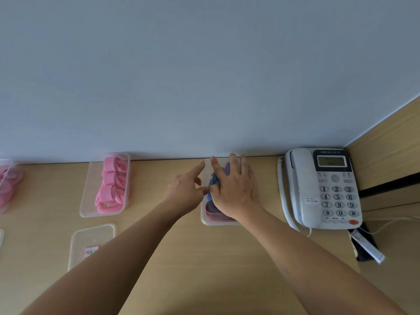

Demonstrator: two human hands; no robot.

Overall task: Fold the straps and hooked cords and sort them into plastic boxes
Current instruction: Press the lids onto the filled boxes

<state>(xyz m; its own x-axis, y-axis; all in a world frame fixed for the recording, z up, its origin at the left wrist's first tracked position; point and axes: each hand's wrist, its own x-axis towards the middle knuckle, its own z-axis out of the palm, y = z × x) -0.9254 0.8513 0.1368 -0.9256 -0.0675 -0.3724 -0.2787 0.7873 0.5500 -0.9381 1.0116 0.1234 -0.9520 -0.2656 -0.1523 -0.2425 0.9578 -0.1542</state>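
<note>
A clear plastic box [204,220] stands against the wall at centre right. It holds folded blue and purple-pink striped cords [213,212]. My right hand [234,189] lies flat over the box with fingers spread, pressing the cords down. My left hand [185,189] is at the box's left side, its index finger stretched toward the far rim and its thumb touching the blue cord by my right thumb. Most of the box's contents are hidden under my right hand. Another clear box [87,201] to the left holds folded pink straps [111,185].
A third box with pink straps [6,185] sits at the far left edge. A clear lid with a label [91,244] lies near my left forearm. A white desk phone [322,189] stands right of the cord box, with a dark object and labelled strip [366,246] below it.
</note>
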